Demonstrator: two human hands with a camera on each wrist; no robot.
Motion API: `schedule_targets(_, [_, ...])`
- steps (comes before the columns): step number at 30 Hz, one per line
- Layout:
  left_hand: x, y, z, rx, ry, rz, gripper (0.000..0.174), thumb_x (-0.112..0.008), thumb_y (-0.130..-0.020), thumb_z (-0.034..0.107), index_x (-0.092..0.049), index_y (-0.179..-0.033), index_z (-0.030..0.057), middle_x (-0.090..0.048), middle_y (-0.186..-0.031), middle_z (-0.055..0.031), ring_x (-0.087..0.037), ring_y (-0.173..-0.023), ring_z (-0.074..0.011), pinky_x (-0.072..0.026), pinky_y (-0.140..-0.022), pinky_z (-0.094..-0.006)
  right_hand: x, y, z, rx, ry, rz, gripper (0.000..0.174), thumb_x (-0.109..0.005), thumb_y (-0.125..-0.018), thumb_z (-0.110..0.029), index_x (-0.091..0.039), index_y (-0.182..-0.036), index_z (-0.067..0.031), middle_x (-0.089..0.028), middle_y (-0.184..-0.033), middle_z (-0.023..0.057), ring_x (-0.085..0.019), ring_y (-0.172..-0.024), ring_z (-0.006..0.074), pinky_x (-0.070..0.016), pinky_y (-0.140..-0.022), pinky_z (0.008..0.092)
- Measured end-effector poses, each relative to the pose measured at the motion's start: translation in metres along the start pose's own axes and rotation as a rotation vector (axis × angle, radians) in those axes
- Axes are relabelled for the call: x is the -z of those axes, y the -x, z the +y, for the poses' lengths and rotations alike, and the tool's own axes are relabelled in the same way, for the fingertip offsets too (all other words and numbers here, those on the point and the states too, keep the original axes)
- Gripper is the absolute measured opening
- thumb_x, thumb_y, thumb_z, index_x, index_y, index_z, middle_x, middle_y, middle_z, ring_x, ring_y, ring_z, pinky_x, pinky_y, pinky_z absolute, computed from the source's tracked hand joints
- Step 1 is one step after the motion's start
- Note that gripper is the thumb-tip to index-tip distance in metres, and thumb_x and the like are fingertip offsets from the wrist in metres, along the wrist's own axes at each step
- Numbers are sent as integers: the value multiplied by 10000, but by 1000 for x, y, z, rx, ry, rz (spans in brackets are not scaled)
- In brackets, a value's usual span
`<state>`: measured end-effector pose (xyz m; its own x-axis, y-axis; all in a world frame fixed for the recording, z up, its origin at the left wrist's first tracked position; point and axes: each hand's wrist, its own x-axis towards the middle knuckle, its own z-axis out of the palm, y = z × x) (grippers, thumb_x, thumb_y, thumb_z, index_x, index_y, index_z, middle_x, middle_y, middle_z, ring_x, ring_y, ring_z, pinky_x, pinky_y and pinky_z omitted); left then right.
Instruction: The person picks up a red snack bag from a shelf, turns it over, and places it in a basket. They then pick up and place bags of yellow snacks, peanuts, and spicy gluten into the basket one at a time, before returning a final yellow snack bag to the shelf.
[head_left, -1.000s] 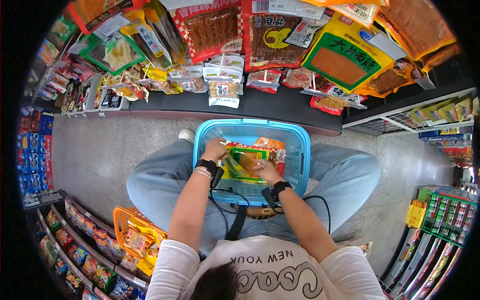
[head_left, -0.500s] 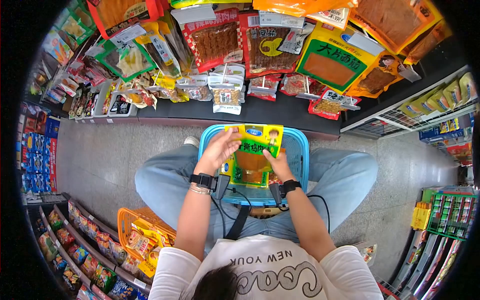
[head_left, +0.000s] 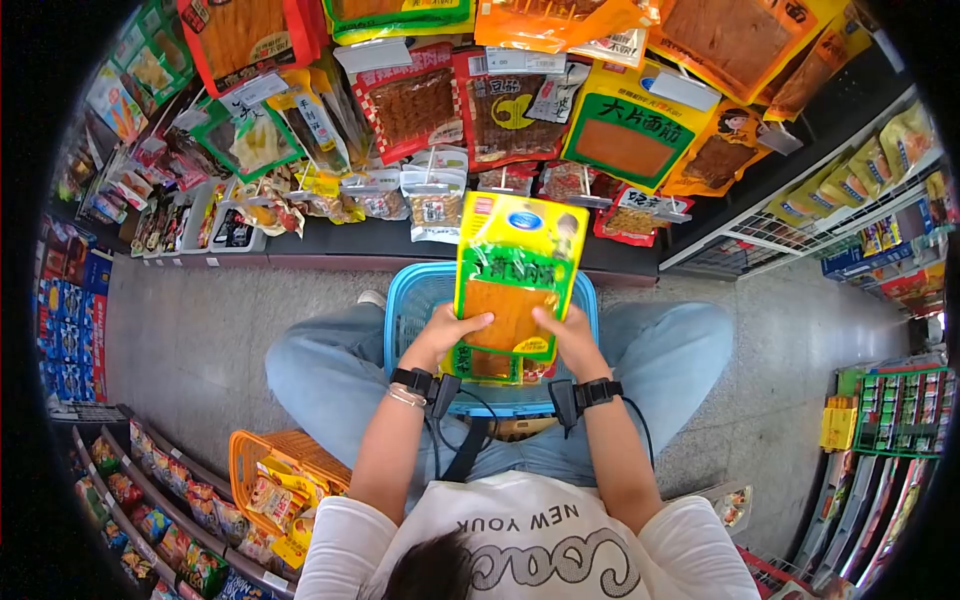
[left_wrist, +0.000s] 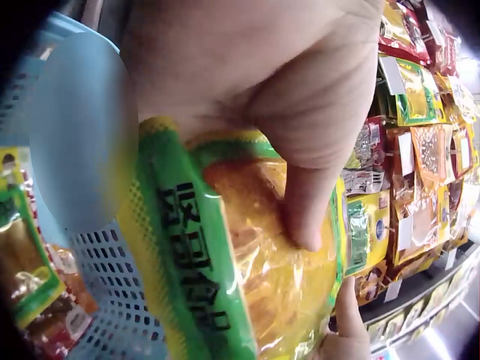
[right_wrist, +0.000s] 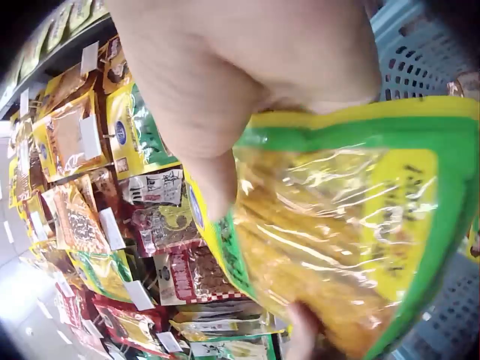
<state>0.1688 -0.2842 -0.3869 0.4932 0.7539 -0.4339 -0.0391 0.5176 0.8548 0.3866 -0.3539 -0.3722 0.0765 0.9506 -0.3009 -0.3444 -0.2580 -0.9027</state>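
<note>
A flat yellow-and-green snack packet (head_left: pixel 520 270) with a clear window onto orange-brown food is held up by both hands, one at each lower side. My left hand (head_left: pixel 438 335) grips its left edge, and in the left wrist view the thumb (left_wrist: pixel 304 217) lies across the window. My right hand (head_left: pixel 574 338) pinches the right edge; its thumb (right_wrist: pixel 214 184) presses on the front in the right wrist view. The fingers behind the packet are hidden. Below, the blue basket (head_left: pixel 402 300) stands between the legs with another green-and-yellow packet (head_left: pixel 482 366) inside, partly covered.
Hanging packets (head_left: pixel 635 125) fill the rack ahead, above a dark shelf ledge (head_left: pixel 330 248). An orange basket (head_left: pixel 245 470) with snacks stands at the left, beside shelves of bagged snacks (head_left: pixel 190 530). A wire rack (head_left: pixel 800 215) is at the right.
Both hands were down in the basket; the packet has come up out of it towards the rack. The left hand, loose at its top corner half a second ago, now grips its lower left side.
</note>
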Motion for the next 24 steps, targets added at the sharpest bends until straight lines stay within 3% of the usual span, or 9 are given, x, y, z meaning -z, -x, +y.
schedule_targets(5, [-9,9,9,-73,93,37,319,-738,-794,135,-643,-1067,1,-667,-1008,-58,-620,-891,-131,-481,-809,-287,-7,19,5,-138,37,-74,424,-711,-819,-144,-536,-1184,-19,-616,-1079,74,-620,-930,182,-563,-766,334])
schedule_targets(11, [-12,17,9,-102,103,50,318,-734,-798,134,-641,-1069,-4,-668,-1010,-59,-620,-892,-131,-482,-815,-288,-8,21,-3,-148,57,-92,435,-726,-804,-134,-546,-1185,-25,-626,-1070,70,-618,-933,162,-537,-775,305])
schedule_targets(17, [-14,22,17,-91,-36,18,315,-733,-796,127,-647,-1066,-9,-669,-1010,-62,-620,-892,-128,-494,-797,-281,-1,19,-1,-65,193,-144,509,-756,-761,-99,-536,-1214,-26,-623,-1114,58,-594,-996,158,-457,-892,308])
schedule_targets(20, [-15,21,15,-116,-67,-35,315,-732,-794,119,-645,-1068,-10,-668,-1006,-57,-619,-893,-130,-496,-801,-281,-12,23,-8,-16,18,-110,500,-773,-737,-80,-557,-1184,-19,-631,-1110,64,-594,-1001,168,-470,-883,314])
schedule_targets(24, [-12,19,14,-88,-56,-84,383,-732,-794,119,-607,-1132,-11,-650,-1061,-68,-610,-924,-133,-488,-827,-285,-15,23,-7,23,58,-65,518,-783,-727,-81,-554,-1186,-14,-635,-1103,62,-604,-977,165,-487,-854,319])
